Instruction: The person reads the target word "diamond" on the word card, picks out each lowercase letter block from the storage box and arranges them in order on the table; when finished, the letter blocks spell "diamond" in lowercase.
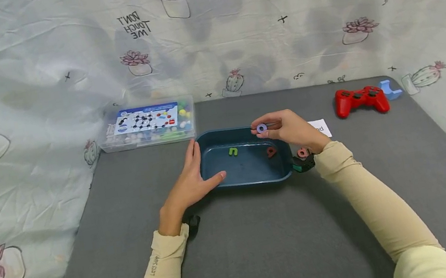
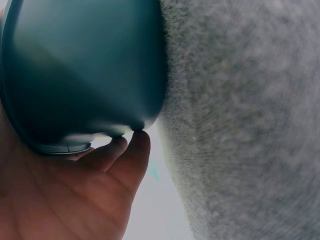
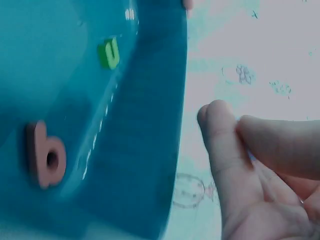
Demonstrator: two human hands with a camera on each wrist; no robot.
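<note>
A dark teal tray [image 1: 251, 180] stands on the table. My left hand [image 1: 186, 183] grips its left end, thumb over the rim and fingertips against the outer wall [image 2: 90, 65]. Above the tray's back right corner, my right hand [image 1: 289, 129] pinches a small purple ring-shaped letter [image 1: 262, 128] between thumb and fingers. That letter is hidden in the right wrist view, where the thumb and fingers [image 3: 220, 130] meet beside the rim. Inside the tray lie a green letter [image 1: 233, 151] and a reddish-brown letter [image 3: 47, 157] with a round loop.
Next to the right wrist lies a pinkish-red letter [image 1: 302, 152], and a white printed card [image 1: 320, 128] is partly hidden behind that hand. A clear box of colored pieces [image 1: 146, 126] stands back left. At back right are a red game controller [image 1: 360, 100] and a light-blue piece [image 1: 390, 90].
</note>
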